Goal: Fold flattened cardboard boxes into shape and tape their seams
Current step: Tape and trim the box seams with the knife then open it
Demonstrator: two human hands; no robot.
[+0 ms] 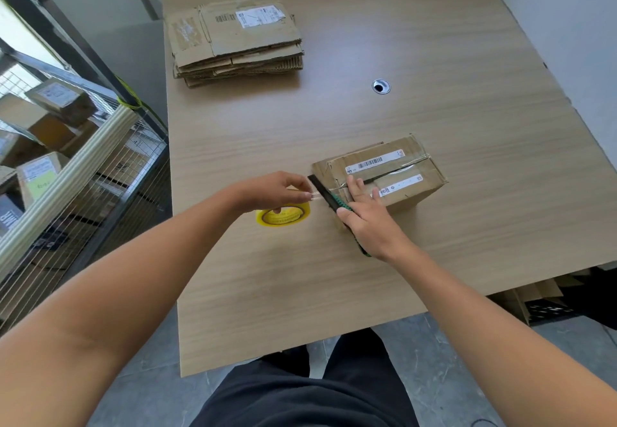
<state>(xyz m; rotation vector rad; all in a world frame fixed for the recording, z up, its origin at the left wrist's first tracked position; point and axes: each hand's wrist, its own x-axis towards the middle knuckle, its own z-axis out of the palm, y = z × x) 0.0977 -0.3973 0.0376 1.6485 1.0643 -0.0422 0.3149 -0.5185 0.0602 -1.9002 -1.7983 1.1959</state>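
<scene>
The folded box (405, 178) stands on the worktop (434, 42), right of centre and near the person, with clear tape along its top seam. The right hand (367, 223) grips a black and green cutter (329, 198) at the box's near-left edge, its fingers (355, 188) lying on the box top. The left hand (277, 189) pinches a clear tape strip (317, 195) just left of the blade, above a yellow tape roll (283, 216). A stack of flattened boxes (237, 42) lies far left.
</scene>
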